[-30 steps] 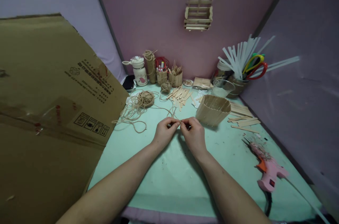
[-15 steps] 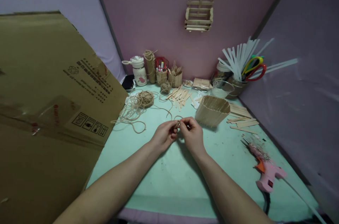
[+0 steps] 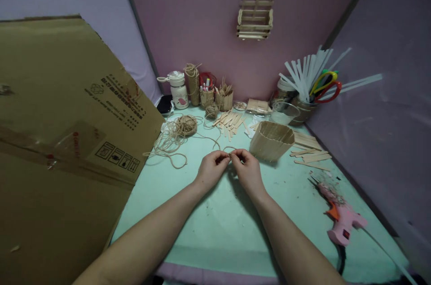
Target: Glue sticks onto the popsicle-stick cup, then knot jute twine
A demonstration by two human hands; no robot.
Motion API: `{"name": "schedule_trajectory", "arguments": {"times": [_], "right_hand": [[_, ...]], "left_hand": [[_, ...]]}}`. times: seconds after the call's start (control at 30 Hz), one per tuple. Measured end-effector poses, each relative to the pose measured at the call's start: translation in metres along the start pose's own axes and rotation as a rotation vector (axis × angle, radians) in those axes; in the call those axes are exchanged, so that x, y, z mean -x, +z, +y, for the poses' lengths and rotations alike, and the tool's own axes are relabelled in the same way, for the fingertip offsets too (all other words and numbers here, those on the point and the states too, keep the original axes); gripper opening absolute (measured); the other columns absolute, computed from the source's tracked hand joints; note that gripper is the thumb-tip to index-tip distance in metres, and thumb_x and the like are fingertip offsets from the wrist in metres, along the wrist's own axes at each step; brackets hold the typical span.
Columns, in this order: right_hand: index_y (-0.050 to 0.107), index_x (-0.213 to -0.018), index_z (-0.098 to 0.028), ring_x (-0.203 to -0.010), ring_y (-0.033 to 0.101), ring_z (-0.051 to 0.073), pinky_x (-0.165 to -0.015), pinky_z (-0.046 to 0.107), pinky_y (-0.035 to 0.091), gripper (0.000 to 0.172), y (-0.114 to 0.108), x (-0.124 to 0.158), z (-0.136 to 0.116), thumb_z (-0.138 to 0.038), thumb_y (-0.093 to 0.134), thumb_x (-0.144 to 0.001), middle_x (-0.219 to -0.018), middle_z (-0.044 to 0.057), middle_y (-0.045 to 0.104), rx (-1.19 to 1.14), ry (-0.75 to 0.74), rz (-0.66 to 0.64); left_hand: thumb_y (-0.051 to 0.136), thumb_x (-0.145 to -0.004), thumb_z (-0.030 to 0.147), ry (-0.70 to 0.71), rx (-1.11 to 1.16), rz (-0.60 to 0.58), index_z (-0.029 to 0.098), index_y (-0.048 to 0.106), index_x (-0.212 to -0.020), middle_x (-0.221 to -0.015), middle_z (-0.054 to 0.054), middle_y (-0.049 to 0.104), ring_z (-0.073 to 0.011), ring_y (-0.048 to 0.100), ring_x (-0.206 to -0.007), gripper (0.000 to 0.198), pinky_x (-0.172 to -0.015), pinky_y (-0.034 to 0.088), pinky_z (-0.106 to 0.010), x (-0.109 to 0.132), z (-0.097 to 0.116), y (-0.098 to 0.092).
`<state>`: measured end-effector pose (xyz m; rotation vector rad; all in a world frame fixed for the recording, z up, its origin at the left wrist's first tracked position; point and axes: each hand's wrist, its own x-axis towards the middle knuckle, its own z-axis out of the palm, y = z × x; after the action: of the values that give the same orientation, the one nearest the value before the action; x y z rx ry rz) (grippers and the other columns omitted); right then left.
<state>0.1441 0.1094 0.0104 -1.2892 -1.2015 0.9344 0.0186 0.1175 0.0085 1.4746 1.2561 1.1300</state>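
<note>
Near the middle of the surface [image 3: 208, 226], the left hand [image 3: 211, 170] and right hand [image 3: 248, 169] meet, both pinching one piece of twine [image 3: 230, 155] between their fingertips.

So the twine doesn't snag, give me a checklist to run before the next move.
1. Pinch on the twine by left hand and right hand: ok.
2. Slack in the twine back to the ball: ok.
3. Gap between basket and right hand: ok.
4. Both hands apart from the glue gun: ok.
5. Whether the twine is knotted inside the grip: cannot tell.
</note>
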Motion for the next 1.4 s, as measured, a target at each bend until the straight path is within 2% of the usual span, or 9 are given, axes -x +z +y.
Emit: {"name": "schedule_trajectory", "arguments": {"times": [0.27, 0.5, 0.67, 0.73, 0.87, 0.97, 1.17, 1.4], "right_hand": [[0.063, -0.074, -0.018, -0.071, 0.056, 0.018, -0.069, 0.030, 0.042, 0.018, -0.001, -0.002, -0.003, -0.036, 0.060, -0.073, -0.076, 0.004, 0.066, 0.031, -0.005, -0.058], [0.057, -0.074, -0.021, -0.071, 0.053, 0.019, -0.067, 0.030, 0.041, 0.017, -0.002, -0.003, 0.007, -0.037, 0.055, -0.076, -0.073, 0.003, 0.062, 0.049, -0.004, 0.068], [0.052, -0.077, -0.023, -0.054, 0.045, 0.014, -0.053, 0.027, 0.036, 0.018, -0.002, -0.005, 0.012, -0.041, 0.054, -0.076, -0.063, -0.003, 0.052, -0.109, 0.122, 0.162], [0.052, -0.077, -0.023, -0.051, 0.043, 0.013, -0.051, 0.027, 0.035, 0.018, -0.003, -0.006, 0.011, -0.041, 0.056, -0.075, -0.060, -0.004, 0.049, -0.172, 0.155, 0.140], [0.056, -0.074, -0.021, -0.052, 0.042, 0.012, -0.051, 0.026, 0.032, 0.021, -0.006, -0.008, 0.008, -0.042, 0.061, -0.074, -0.056, -0.005, 0.047, -0.165, 0.170, -0.005], [0.058, -0.076, -0.021, -0.054, 0.042, 0.012, -0.052, 0.026, 0.033, 0.017, -0.007, -0.008, 0.004, -0.038, 0.060, -0.074, -0.059, -0.004, 0.049, -0.161, 0.172, -0.032], [0.058, -0.076, -0.021, -0.064, 0.051, 0.015, -0.060, 0.028, 0.041, 0.015, -0.005, -0.005, -0.002, -0.033, 0.063, -0.070, -0.072, 0.000, 0.059, -0.022, 0.043, -0.043], [0.057, -0.078, -0.020, -0.071, 0.053, 0.016, -0.065, 0.029, 0.042, 0.012, -0.006, -0.001, 0.000, -0.032, 0.058, -0.079, -0.077, 0.003, 0.058, 0.263, -0.245, -0.051]], "left_hand": [[0.059, -0.078, 0.021, 0.149, -0.191, 0.067, 0.018, 0.067, -0.077, -0.077, -0.003, 0.064, -0.0145, 0.055, -0.072, 0.009, -0.069, 0.041, -0.026, 0.002, 0.002, -0.002], [0.059, -0.080, 0.022, 0.180, -0.224, 0.025, 0.020, 0.067, -0.076, -0.077, -0.003, 0.064, -0.0160, 0.054, -0.074, 0.009, -0.072, 0.039, -0.027, 0.005, 0.004, 0.002], [0.058, -0.080, 0.021, 0.169, -0.220, -0.025, 0.019, 0.065, -0.075, -0.074, -0.002, 0.063, -0.0154, 0.054, -0.072, 0.010, -0.069, 0.039, -0.026, 0.011, 0.011, 0.008], [0.057, -0.081, 0.022, 0.148, -0.233, -0.016, 0.019, 0.065, -0.075, -0.073, -0.002, 0.063, -0.0154, 0.054, -0.072, 0.010, -0.068, 0.039, -0.026, 0.012, 0.011, 0.008], [0.058, -0.080, 0.024, 0.074, -0.192, 0.028, 0.018, 0.066, -0.078, -0.077, -0.003, 0.066, -0.0158, 0.056, -0.073, 0.011, -0.069, 0.040, -0.027, 0.010, 0.005, 0.005], [0.059, -0.079, 0.025, 0.053, -0.126, 0.063, 0.018, 0.068, -0.081, -0.082, -0.003, 0.067, -0.0157, 0.058, -0.075, 0.011, -0.070, 0.042, -0.026, 0.006, 0.000, 0.003], [0.059, -0.079, 0.023, 0.077, -0.083, 0.097, 0.018, 0.070, -0.087, -0.085, -0.004, 0.068, -0.0155, 0.059, -0.077, 0.013, -0.072, 0.044, -0.026, 0.005, 0.000, 0.003], [0.058, -0.078, 0.013, 0.176, -0.206, 0.125, 0.017, 0.067, -0.079, -0.077, -0.001, 0.063, -0.0130, 0.056, -0.073, 0.010, -0.068, 0.043, -0.024, 0.005, 0.001, 0.001]]}}
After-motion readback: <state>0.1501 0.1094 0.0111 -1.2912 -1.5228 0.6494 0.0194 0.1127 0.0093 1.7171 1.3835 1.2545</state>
